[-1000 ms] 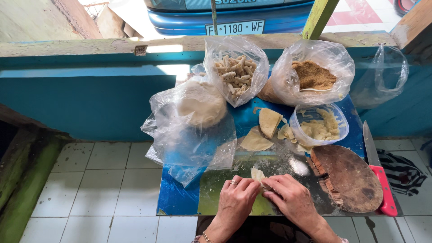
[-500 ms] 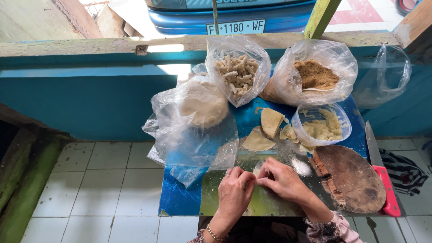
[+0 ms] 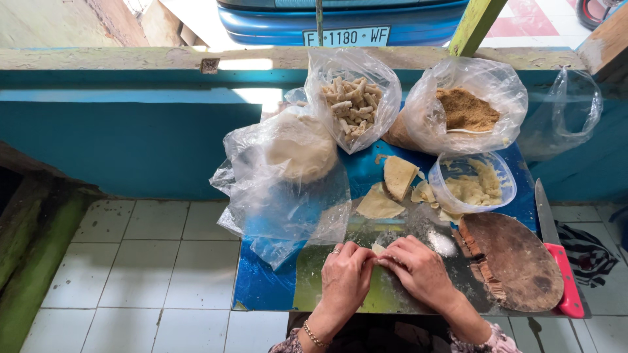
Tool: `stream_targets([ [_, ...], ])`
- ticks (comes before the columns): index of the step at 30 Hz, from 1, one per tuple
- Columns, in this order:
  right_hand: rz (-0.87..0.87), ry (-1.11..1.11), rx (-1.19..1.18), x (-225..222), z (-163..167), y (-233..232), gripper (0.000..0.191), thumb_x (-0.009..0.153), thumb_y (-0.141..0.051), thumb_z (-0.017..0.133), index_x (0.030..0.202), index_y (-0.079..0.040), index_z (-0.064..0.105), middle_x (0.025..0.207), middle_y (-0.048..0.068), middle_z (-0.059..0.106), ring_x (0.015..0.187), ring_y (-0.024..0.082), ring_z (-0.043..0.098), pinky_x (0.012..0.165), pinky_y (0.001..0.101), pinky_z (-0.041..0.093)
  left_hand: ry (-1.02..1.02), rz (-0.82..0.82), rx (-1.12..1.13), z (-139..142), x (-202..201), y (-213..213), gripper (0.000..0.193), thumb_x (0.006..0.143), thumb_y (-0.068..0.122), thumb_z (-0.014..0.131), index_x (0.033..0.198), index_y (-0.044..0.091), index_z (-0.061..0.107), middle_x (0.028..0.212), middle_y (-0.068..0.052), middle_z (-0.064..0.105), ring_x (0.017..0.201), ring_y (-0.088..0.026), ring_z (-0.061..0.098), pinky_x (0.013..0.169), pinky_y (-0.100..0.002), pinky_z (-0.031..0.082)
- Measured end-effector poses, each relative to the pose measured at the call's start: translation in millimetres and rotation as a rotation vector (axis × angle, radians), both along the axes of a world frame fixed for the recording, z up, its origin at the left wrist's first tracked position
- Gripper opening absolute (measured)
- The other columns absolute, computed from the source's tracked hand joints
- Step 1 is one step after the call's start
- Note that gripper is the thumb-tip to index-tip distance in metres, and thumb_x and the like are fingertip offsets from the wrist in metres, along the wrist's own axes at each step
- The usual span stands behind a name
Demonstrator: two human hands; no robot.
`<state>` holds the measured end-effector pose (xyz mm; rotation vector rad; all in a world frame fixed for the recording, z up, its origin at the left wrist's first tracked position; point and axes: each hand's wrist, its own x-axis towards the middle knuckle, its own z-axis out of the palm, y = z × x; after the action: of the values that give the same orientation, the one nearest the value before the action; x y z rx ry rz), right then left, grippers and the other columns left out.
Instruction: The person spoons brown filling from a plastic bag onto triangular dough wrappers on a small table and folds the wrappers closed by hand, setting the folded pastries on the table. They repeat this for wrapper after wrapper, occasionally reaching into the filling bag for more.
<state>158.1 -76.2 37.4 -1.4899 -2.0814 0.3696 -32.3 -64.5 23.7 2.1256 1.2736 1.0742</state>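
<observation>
My left hand [image 3: 345, 278] and my right hand [image 3: 420, 269] meet over a floured glass work surface [image 3: 340, 307] and together pinch a small pale piece of dough [image 3: 379, 249] between the fingertips. Most of the dough is hidden by my fingers. A ring shows on my left hand and a bracelet on its wrist. Just beyond my hands lie folded pale dough pieces [image 3: 398, 176] on the blue tabletop [image 3: 258, 287].
A plastic bag of white dough [image 3: 297, 150] stands left, a bag of short pale sticks [image 3: 352, 104] behind, a bag of brown crumbs [image 3: 466, 110] at right. A clear bowl of pale filling [image 3: 476, 184], a round wooden board [image 3: 513, 260] and a red-handled knife [image 3: 556, 255] lie right. Tiled floor below.
My hands have closed in around the dough piece, fingertips now pressed together on it. The camera view has shifted slightly; the bags and bowl stay put.
</observation>
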Motion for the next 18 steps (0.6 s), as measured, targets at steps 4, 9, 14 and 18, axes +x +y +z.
stream_targets([
  [4, 0.026, 0.061, -0.189, 5.9, 0.2, 19.5, 0.013, 0.083, -0.020, 0.076, 0.088, -0.008, 0.074, 0.086, 0.006, 0.068, 0.086, 0.024, 0.067, 0.073, 0.0363, 0.053, 0.013, -0.059, 0.143, 1.2, -1.0, -3.0, 0.004, 0.089, 0.012, 0.072, 0.088, 0.009, 0.071, 0.086, -0.007, 0.065, 0.082, -0.030, 0.063, 0.071, -0.041, 0.049],
  [9, -0.162, 0.187, -0.408, -1.2, 9.0, 19.5, 0.016, 0.080, -0.020, 0.076, 0.091, -0.009, 0.073, 0.086, 0.004, 0.070, 0.076, 0.022, 0.070, 0.071, 0.0345, 0.055, 0.026, -0.042, 0.079, 2.5, 0.2, 3.1, 0.005, 0.086, 0.012, 0.073, 0.083, 0.009, 0.071, 0.081, -0.010, 0.063, 0.080, -0.032, 0.064, 0.069, -0.043, 0.050],
  [14, 0.024, -0.102, 0.141, -7.6, 16.2, 0.2, 0.017, 0.081, -0.024, 0.076, 0.090, -0.010, 0.073, 0.086, 0.002, 0.072, 0.081, 0.023, 0.064, 0.071, 0.0379, 0.051, -0.025, 0.010, 0.005, 8.2, 4.8, 9.6, 0.006, 0.085, 0.010, 0.072, 0.082, 0.007, 0.068, 0.082, -0.012, 0.064, 0.079, -0.033, 0.065, 0.069, -0.044, 0.051],
  [18, -0.001, -0.094, 0.134, -7.2, 10.5, 2.3, 0.014, 0.081, -0.022, 0.075, 0.089, -0.011, 0.073, 0.086, 0.002, 0.070, 0.083, 0.024, 0.063, 0.071, 0.0377, 0.052, -0.050, -0.007, 0.001, 10.6, 3.6, 4.0, 0.004, 0.089, 0.009, 0.071, 0.089, 0.007, 0.067, 0.085, -0.010, 0.066, 0.079, -0.033, 0.064, 0.069, -0.044, 0.050],
])
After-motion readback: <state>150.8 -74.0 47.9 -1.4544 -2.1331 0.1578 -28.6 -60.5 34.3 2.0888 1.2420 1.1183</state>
